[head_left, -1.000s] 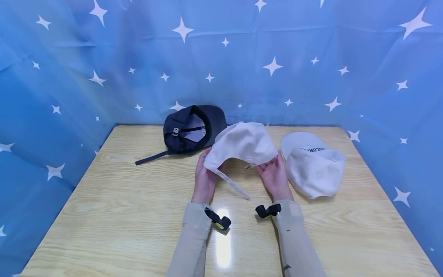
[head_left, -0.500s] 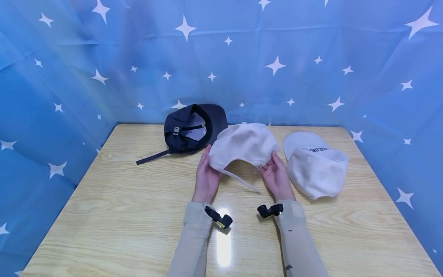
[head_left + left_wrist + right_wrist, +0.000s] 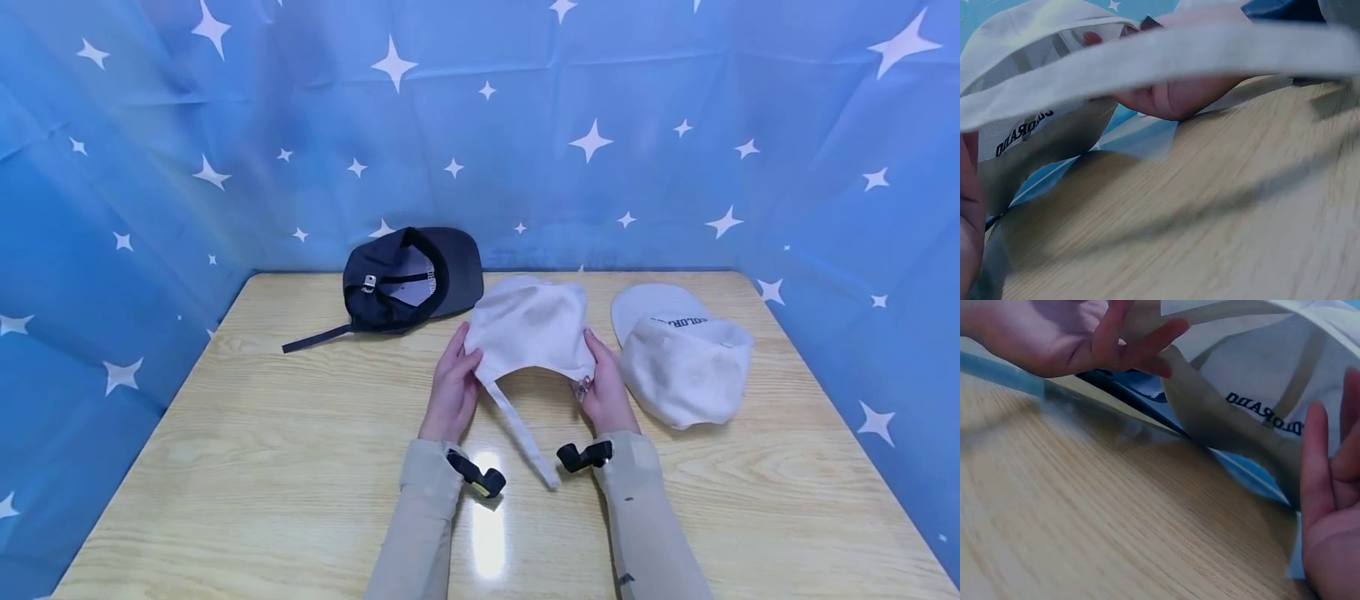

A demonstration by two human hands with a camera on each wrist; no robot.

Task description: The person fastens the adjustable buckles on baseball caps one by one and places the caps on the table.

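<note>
A white baseball cap [image 3: 531, 325] is held above the table between both hands, its back opening turned toward me. My left hand [image 3: 453, 387] grips its left edge, thumb on the outside. At the right edge my right hand [image 3: 606, 385] holds the cap, next to a small metal buckle [image 3: 582, 387]. A loose white strap [image 3: 525, 437] hangs from the left side and crosses the left wrist view close up. Mirrored dark lettering [image 3: 1263, 412] shows inside the cap in the right wrist view. The fingers under the cap are partly hidden in the head view.
A dark navy cap [image 3: 412, 279] lies at the back left, opening visible, its strap [image 3: 318, 339] stretched leftward. Another white cap [image 3: 686, 367] with dark lettering rests right of my right hand. Blue star-printed cloth [image 3: 525, 150] surrounds the wooden table [image 3: 262, 467].
The held cap has tilted and come slightly nearer, and its strap now hangs lower toward me. The left thumb has shifted onto the cap's outside. The other two caps stay put.
</note>
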